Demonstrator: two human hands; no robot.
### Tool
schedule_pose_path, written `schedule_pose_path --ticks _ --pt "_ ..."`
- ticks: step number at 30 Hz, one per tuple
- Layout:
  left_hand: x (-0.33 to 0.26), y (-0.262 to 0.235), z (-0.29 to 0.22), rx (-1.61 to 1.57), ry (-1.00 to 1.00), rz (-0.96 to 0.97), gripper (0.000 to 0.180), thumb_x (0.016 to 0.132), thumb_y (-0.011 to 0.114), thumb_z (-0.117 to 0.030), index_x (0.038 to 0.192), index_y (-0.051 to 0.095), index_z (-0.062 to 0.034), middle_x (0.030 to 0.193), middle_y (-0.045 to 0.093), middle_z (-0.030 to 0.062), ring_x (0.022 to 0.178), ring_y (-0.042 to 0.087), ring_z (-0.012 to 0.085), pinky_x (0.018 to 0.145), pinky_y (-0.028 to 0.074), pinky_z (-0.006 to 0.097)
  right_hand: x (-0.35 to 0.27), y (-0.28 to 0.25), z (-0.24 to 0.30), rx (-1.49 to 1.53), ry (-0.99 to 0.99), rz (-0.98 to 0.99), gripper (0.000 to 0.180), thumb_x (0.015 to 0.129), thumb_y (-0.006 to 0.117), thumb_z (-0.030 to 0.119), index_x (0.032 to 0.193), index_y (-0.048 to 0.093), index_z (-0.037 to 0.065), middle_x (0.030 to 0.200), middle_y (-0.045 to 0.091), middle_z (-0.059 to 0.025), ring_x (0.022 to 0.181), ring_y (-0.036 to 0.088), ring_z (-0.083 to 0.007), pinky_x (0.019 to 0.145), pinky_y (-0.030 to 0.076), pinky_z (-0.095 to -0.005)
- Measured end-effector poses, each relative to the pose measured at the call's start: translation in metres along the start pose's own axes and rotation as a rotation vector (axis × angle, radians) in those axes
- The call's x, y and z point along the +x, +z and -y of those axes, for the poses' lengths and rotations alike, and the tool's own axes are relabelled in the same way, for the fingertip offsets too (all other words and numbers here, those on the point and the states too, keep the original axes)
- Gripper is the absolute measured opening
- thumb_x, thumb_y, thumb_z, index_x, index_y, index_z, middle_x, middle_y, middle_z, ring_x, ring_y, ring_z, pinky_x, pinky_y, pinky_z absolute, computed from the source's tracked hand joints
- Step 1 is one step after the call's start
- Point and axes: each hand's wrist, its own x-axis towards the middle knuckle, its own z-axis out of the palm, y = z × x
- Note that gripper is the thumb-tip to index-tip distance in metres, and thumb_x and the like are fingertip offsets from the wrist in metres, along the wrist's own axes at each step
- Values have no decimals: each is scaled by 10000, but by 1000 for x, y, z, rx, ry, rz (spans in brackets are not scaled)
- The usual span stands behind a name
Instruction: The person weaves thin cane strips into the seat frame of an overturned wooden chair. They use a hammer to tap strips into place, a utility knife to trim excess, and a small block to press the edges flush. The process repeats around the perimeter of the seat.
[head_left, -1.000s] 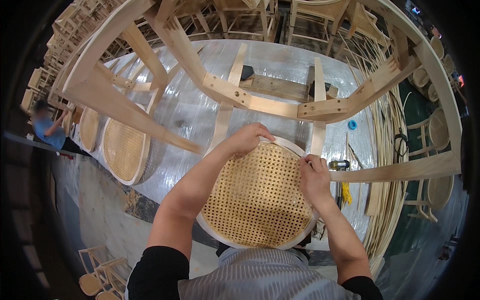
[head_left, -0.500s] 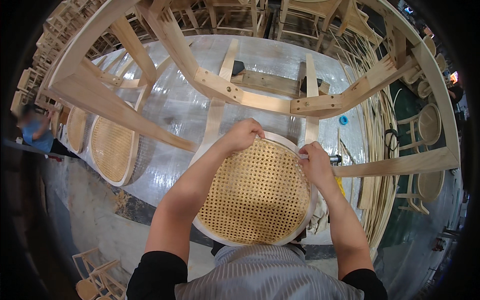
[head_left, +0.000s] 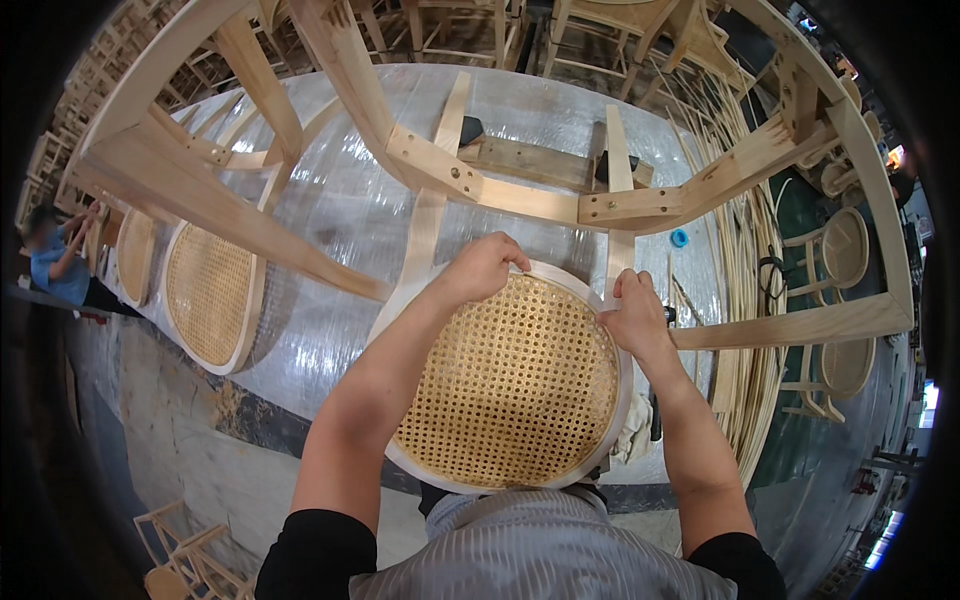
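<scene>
A round woven cane chair seat [head_left: 510, 390] with a pale wooden rim lies close in front of my body, part of an upturned wooden chair. My left hand [head_left: 488, 267] is closed at the far edge of the weave, its fingertips touching where cane meets rim. At the upper right of the same edge, my right hand [head_left: 638, 315] is also closed, with thumb and fingers bent together. Whatever lies between the fingertips of either hand is too small or hidden to make out. Wooden chair legs and a curved rail [head_left: 530, 200] rise beyond the seat.
Another chair with a cane seat [head_left: 208, 295] stands at the left on the plastic-covered table [head_left: 330, 220]. Long rattan strips [head_left: 745, 370] lie along the right side. A blue tape roll [head_left: 679, 238] and a pale cloth [head_left: 634, 430] are nearby. A person in blue [head_left: 60, 265] works at far left.
My right hand has shifted slightly along the rim, its fingers more upright. My left hand stays at the far edge. The whole view has turned a little.
</scene>
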Motion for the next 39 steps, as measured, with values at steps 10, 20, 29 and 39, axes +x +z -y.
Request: schedule_pose_path --ticks 10,20,29,39 --pt "6 -5 3 -25 11 86 401 853 467 73 1042 783 -86 1236 640 146 1161 609 313 1029 472 379 10 7 -9 -9 13 -29 515 602 926 109 948 556 14 1022 566 -182 949 598 -385 851 511 -435" --pt "3 -7 3 -58 -7 85 289 890 552 12 1024 783 -95 1233 632 146 1173 612 315 1051 475 386 10 3 -5 13 41 6 498 584 922 98 936 581 13 1035 567 -186 949 622 -383 850 534 -427" --pt "4 -1 -7 6 -71 32 184 922 639 -66 1007 794 -118 1191 650 129 1134 629 321 1012 498 387 10 6 -14 50 27 -3 417 610 906 90 877 592 30 1021 561 -175 910 611 -373 819 530 -426" --pt "9 -5 3 -45 -37 71 372 899 485 29 1075 784 -106 1193 660 159 1137 617 314 1028 476 387 3 4 -16 96 -18 16 371 662 866 147 945 654 36 1064 558 -174 983 596 -356 869 507 -419"
